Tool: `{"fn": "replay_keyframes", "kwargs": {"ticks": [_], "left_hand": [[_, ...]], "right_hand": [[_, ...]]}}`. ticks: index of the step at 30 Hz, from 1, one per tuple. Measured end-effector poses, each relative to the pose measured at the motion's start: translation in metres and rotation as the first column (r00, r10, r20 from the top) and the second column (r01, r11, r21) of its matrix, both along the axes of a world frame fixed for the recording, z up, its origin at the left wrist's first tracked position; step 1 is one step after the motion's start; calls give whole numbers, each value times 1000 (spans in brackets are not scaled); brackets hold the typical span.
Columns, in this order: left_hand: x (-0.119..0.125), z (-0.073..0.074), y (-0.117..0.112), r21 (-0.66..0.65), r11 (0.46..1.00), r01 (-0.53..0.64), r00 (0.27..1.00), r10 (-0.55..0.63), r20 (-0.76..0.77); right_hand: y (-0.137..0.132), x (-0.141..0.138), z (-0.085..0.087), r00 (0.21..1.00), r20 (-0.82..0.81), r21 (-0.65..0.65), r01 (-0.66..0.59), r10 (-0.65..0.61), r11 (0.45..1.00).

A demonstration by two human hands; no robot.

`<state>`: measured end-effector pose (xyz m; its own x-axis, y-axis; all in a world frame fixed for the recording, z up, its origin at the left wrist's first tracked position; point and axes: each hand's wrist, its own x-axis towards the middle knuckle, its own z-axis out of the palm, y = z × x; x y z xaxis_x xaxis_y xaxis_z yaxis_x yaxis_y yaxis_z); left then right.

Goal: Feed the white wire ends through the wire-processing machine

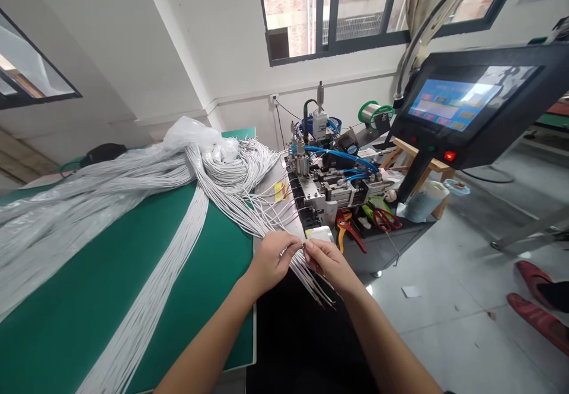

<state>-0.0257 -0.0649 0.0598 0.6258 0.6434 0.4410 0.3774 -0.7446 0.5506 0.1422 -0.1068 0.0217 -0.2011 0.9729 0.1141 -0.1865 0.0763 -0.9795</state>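
My left hand [276, 256] and my right hand [326, 259] meet fingertip to fingertip at the table's right edge. Both are closed in a pinch around what looks like the end of a white cable, where a tiny dark tip shows between them. Most of that cable is hidden by my fingers. Beneath the hands runs a bundle of white cables [306, 278], its loose ends hanging over my dark lap. Just beyond my fingertips is a small white block [320, 234] at the front of a bench machine [326, 186].
More white cables [169, 263] and plastic wrapping [102, 178] cover much of the green table [213, 299]. Right of the machine lie orange-handled cutters [347, 231] and red scissors [386, 219]. A control screen [462, 103] stands over them. Someone's red shoes [540, 317] are at far right.
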Motion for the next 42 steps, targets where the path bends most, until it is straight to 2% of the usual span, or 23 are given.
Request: {"fn": "replay_keyframes", "kwargs": {"ticks": [4, 8, 13, 21, 27, 32, 35, 37, 39, 41, 42], "left_hand": [[0, 0, -1, -7, 1000, -4, 1000, 4, 0], [1, -2, -2, -25, 999, -26, 1000, 26, -16], [0, -3, -4, -52, 998, -38, 998, 35, -60], [1, -1, -5, -98, 995, 27, 993, -38, -114], [3, -7, -4, -113, 992, 48, 990, -62, -129], [2, -4, 0, -65, 983, 170, 956, -180, -233], [-2, -5, 12, -22, 976, 218, 939, -215, -268], [-6, -7, 31, -22, 976, 218, 951, -217, -221], [-12, -10, 56, -66, 982, 175, 982, -179, -65], [-19, -13, 83, -201, 977, 72, 978, -29, 208], [-22, -14, 95, -297, 955, 25, 932, 85, 352]], "right_hand": [[-1, -1, 2, 1000, 25, 37, 6, -7, 999], [-3, 1, 5, 981, 188, 128, 22, -46, 992], [-5, 7, 11, 934, 355, 204, -35, -41, 978], [-4, 15, 12, 900, 427, 172, -181, 93, 968], [-5, 17, 8, 884, 458, 174, -194, 95, 965], [-4, 20, 7, 861, 493, 157, -226, 122, 961], [-2, 28, 11, 851, 521, 172, -190, 75, 967], [3, 35, 16, 869, 488, 162, -183, 82, 970], [12, 41, 22, 928, 354, 111, -160, 111, 981], [27, 43, 31, 988, 127, 53, -95, 87, 994], [38, 42, 37, 999, 8, 36, -48, 47, 998]]}}
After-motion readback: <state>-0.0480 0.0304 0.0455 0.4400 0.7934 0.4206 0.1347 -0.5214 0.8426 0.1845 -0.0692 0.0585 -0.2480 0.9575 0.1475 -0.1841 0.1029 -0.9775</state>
